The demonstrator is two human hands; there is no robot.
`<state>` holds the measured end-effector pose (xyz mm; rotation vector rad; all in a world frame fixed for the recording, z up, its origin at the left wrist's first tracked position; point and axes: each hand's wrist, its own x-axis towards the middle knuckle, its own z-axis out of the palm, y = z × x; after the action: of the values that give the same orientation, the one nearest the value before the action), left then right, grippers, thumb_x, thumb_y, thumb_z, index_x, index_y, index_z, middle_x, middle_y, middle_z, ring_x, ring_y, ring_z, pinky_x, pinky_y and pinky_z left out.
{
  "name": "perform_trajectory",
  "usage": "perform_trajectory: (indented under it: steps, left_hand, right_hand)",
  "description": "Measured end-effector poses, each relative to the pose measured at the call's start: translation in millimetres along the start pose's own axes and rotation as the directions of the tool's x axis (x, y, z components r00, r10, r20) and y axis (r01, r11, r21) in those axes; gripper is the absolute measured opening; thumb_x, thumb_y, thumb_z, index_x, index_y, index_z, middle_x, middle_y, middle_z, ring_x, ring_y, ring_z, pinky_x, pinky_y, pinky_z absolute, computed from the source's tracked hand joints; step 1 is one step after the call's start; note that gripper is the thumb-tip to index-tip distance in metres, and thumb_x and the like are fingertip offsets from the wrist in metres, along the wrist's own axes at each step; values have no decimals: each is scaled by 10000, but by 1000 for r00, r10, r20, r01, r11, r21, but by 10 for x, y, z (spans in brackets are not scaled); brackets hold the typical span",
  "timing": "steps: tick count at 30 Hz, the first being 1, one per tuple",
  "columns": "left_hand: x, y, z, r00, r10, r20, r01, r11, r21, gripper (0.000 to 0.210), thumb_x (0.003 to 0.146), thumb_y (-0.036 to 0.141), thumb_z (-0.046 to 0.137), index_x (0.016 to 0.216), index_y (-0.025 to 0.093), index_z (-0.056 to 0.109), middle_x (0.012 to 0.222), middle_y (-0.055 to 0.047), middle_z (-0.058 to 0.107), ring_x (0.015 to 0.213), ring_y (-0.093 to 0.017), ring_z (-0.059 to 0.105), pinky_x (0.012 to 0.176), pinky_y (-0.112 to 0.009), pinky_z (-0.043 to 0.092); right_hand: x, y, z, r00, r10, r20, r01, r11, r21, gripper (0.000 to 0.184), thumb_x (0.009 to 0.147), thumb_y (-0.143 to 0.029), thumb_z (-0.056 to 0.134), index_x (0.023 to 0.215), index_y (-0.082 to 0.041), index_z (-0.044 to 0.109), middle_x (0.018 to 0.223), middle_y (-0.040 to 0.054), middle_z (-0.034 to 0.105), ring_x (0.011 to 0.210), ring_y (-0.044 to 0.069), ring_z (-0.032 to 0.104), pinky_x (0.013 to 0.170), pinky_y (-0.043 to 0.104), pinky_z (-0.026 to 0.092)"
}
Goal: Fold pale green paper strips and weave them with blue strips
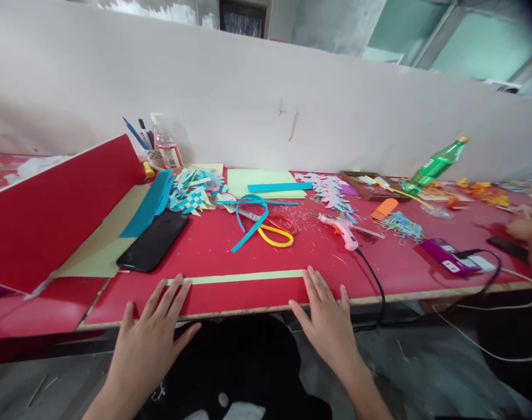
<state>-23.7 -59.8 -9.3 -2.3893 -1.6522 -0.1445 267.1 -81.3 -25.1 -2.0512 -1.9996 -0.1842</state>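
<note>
A narrow pale-green paper strip (244, 277) lies flat along the red tabletop close to its front edge. My left hand (154, 329) rests at the strip's left end, fingers spread, fingertips on the paper. At the other end, my right hand (327, 312) touches the strip with its fingertips, fingers stretched out. Beyond the strip are scissors (277, 235) with yellow and red handles, partly covered by a curled blue paper strip (252, 230). A pink glue gun (342, 228) lies to the right of them.
A black phone (153, 240) and a red upright panel (65, 216) are at the left. Cut paper pieces (193, 189) lie at the back. To the right are a purple power strip (450, 256), cables and a tilted green bottle (438, 166). Another person's hand (525, 224) shows far right.
</note>
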Motion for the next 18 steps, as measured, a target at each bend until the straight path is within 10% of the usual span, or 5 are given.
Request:
perform_trajectory:
  steps: [8, 18]
  left_hand:
    - [246, -126, -70, 999, -6, -33, 4, 997, -78, 451, 832, 418, 392, 1174, 139, 486, 1146, -142, 560, 1009, -302, 524, 805, -424, 414]
    - [613, -9, -91, 983, 181, -32, -184, 969, -164, 280, 826, 248, 461, 1088, 195, 542, 1078, -91, 572, 994, -245, 518, 832, -380, 392]
  right_hand:
    - [214, 62, -63, 994, -83, -68, 87, 995, 53, 363, 842, -321, 420, 1166, -174, 489, 1184, 132, 544, 1115, 257, 475, 980, 582, 142]
    - [529, -54, -60, 971, -237, 16, 211, 892, 399, 147, 834, -197, 457, 889, -187, 592, 912, 54, 586, 864, 168, 538, 765, 298, 429]
